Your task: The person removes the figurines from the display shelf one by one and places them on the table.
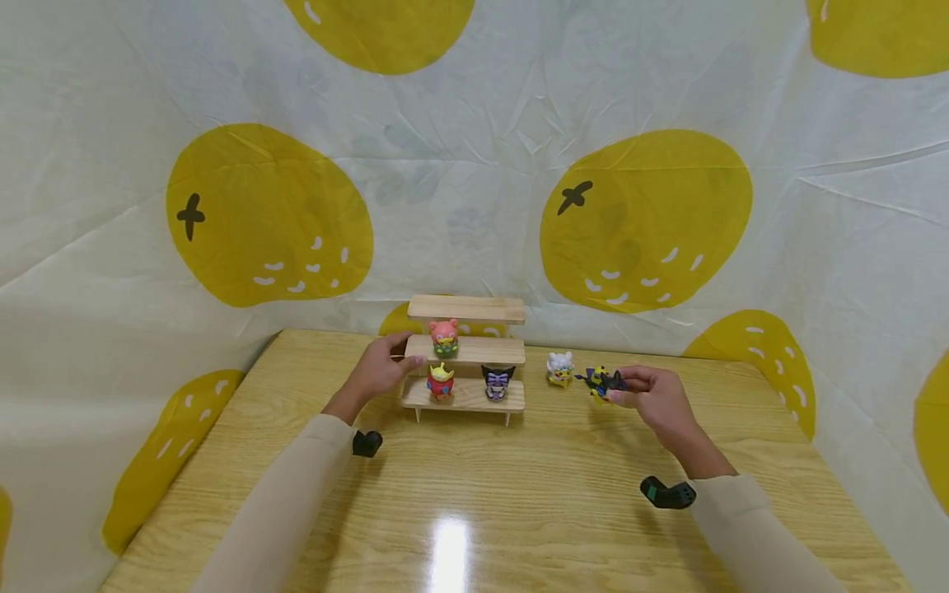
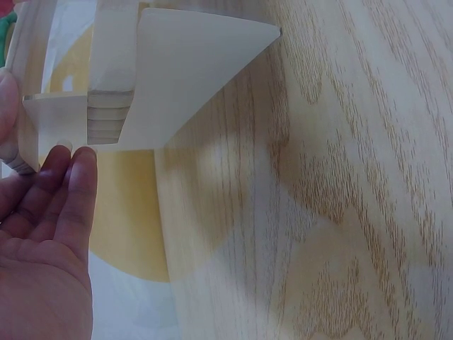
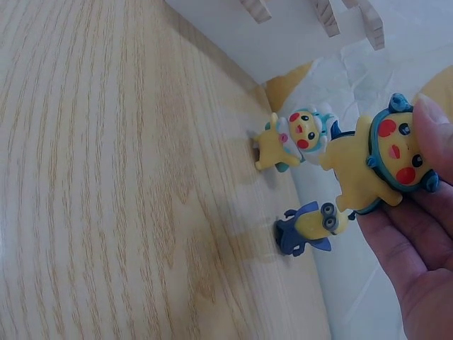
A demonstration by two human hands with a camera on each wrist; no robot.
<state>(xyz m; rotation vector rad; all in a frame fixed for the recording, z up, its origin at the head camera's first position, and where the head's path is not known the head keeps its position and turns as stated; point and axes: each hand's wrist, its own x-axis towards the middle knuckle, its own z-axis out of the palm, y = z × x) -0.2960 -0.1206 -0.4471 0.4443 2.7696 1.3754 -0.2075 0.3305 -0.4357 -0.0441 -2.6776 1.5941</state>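
My sleeves (image 1: 278,506); right hand (image 1: 660,401) pinches dark-hooded figure (image 3: 374,164), left hand (image 1: 378,368) grips rack (image 1: 485,350). Three figures (image 1: 441,385) shelved; minion (image 3: 310,223), white figure (image 1: 559,367) seemingly remain.

Dial centre: wooden stand (image 1: 485,352), 12 toward the curtain (image 1: 460,222).
12 o'clock: curtain close behind, barring the way.
9 o'clock: left hand (image 1: 376,368) grips the end, closing that side.
3 o'clock: narrow gap, then white-hooded figure (image 1: 559,370), minion (image 3: 308,228) and right hand (image 1: 652,397) holding dark-hooded figure (image 3: 368,159).
5 to 7: broad bare tabletop (image 1: 534,486).
Middle tier: room at 3, pink figure (image 1: 445,338) toward 9.
Bottom tier: gap between two figures.
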